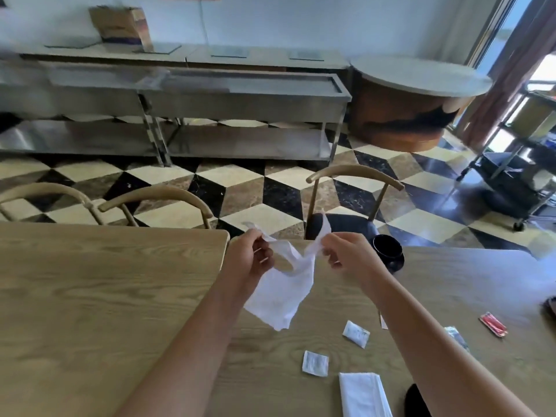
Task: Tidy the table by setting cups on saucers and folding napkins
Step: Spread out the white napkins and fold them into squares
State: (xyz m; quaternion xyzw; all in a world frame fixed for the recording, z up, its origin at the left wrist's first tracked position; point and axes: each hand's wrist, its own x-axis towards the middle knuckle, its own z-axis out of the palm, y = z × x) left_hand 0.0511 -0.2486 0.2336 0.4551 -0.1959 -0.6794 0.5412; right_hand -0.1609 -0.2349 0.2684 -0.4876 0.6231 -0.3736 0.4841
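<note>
Hands both raised above bench [90, 296]. Left hand [249, 257] pinches one top corner of white napkin [279, 293]; right hand [346, 254] pinches the other. Napkin hangs crumpled between them, clear of the wood. Black cup [387, 247] sits on saucer [398, 261] behind right hand. Folded napkin [362, 395] lies near edge, two white packets [315, 363] beside it.

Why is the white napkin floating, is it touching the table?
Apart. The head view shows the napkin hanging from both hands, left hand and right hand, above the table.
</note>
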